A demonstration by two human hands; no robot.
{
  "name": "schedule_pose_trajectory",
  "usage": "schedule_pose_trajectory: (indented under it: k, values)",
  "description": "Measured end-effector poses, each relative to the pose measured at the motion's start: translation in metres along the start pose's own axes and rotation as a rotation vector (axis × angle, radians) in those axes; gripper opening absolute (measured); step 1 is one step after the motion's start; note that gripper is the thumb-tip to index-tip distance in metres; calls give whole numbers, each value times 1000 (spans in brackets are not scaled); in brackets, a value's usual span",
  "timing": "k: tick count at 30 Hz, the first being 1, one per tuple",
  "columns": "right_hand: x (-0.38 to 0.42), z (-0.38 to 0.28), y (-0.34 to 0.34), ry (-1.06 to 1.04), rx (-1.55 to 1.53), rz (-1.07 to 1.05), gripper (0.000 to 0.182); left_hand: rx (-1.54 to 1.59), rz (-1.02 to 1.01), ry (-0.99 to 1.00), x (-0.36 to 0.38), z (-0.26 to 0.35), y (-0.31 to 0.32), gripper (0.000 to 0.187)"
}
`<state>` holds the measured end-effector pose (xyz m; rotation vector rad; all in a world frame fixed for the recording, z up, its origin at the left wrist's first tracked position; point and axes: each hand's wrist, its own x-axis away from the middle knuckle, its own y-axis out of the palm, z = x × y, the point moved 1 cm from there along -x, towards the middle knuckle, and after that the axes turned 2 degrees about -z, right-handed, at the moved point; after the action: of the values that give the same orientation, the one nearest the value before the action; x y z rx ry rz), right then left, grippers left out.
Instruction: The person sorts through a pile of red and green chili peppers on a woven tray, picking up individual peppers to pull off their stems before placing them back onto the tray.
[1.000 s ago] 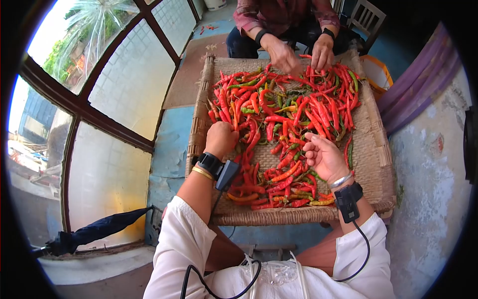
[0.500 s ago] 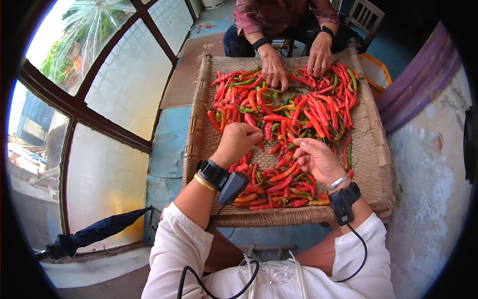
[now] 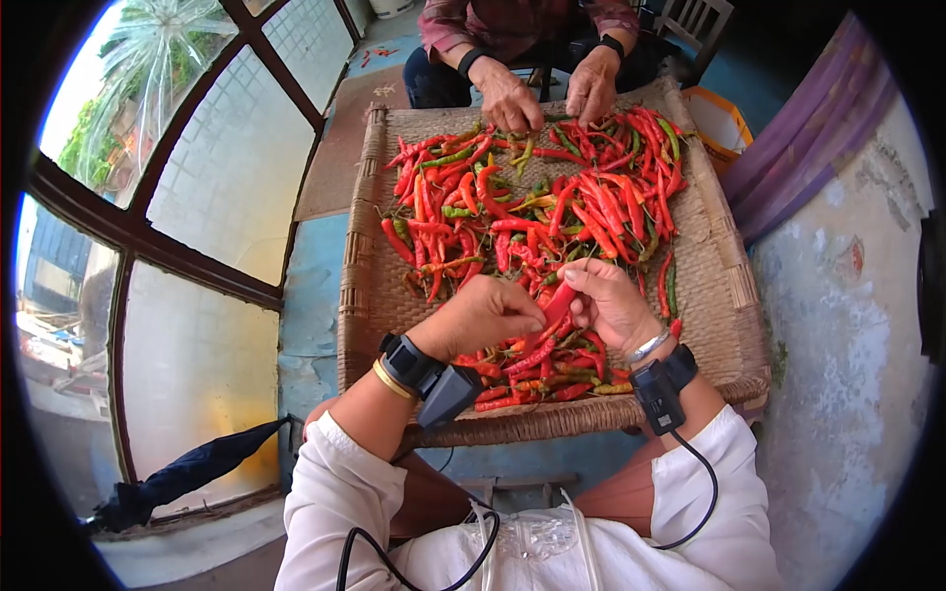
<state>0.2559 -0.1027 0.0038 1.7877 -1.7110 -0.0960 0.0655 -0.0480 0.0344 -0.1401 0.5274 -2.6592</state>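
A red chili pepper [image 3: 559, 303] is pinched between the thumb and fingers of my right hand [image 3: 609, 300]. My left hand [image 3: 493, 317] is at the pepper's lower left, its thumb and fingertips pressed together; whatever they hold is too small to make out. Beneath both hands, many red peppers [image 3: 606, 212] with some green and orange ones lie on a large woven tray [image 3: 394, 325].
Across the tray, a co-worker's two hands [image 3: 512, 103] are among the peppers at the far edge. Windows [image 3: 217, 148] and a folded dark umbrella [image 3: 197, 468] are on the left. A purple curtain [image 3: 808, 128] and an orange-rimmed container [image 3: 714, 123] stand right.
My hands have come closer together, and a red pepper now shows in my right hand. The co-worker's hands have lifted toward the far edge. The view has shifted slightly.
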Motion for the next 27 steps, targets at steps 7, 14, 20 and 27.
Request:
schedule_pose_trajectory:
  k: [7, 14, 20, 27]
  values:
    - [2, -4, 10, -43, -41, -25, 14, 241, 161, -237, 3, -9, -13, 10]
    - [-7, -24, -43, -330, -568, 331, 14, -524, 453, -400, 22, -56, -63, 20]
    - [-2, -12, -16, -62, -350, 189, 20, -893, 384, -422, 20, -70, -47, 16]
    - [0, -5, -4, 2, -86, 8, 25, -854, 266, -515, 15, -46, -49, 12]
